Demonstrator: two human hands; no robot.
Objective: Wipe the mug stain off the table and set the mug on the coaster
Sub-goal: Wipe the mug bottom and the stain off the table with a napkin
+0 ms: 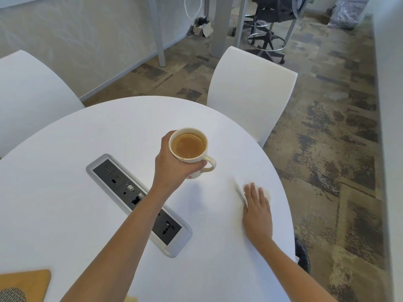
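My left hand (174, 162) grips a cream mug (188, 147) full of brown drink and holds it lifted above the white round table (109, 131), handle pointing right. My right hand (257, 210) lies flat, fingers together, pressed on a white tissue (241, 194) near the table's right edge; the tissue is blurred and mostly hidden under the palm. A wooden coaster (28, 282) with a grey mesh patch sits at the bottom left corner of the view. No stain can be made out on the tabletop.
A silver power and data socket strip (139, 203) is set into the table under my left forearm. Two white chairs (250, 92) stand at the far side and left. Patterned carpet lies to the right, and a black stool stands further back.
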